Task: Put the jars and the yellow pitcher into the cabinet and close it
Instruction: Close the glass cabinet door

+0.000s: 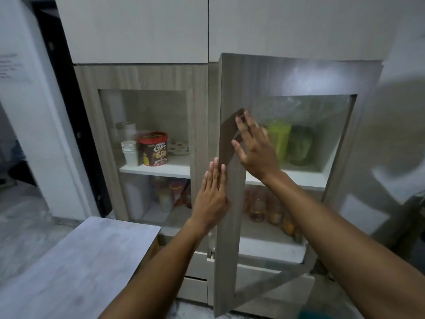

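The cabinet's right glass door [230, 203] stands partly ajar, its free edge toward me. My left hand [212, 194] lies flat with fingers together near that edge. My right hand [255, 148] is spread open against the door's frame and glass, higher up. Through the glass the yellow-green pitcher [279, 139] stands on the upper shelf beside a green bag [299, 146]. Several jars [269, 208] with orange contents sit on the lower shelf behind the door. Neither hand holds anything.
The left glass door [142, 77] is shut; behind it are paper cups [130, 153], a red cereal tub [153, 148] and more jars below. A grey table [76, 265] sits at lower left. White upper cabinets [138, 28] hang above. A dark doorway opens at left.
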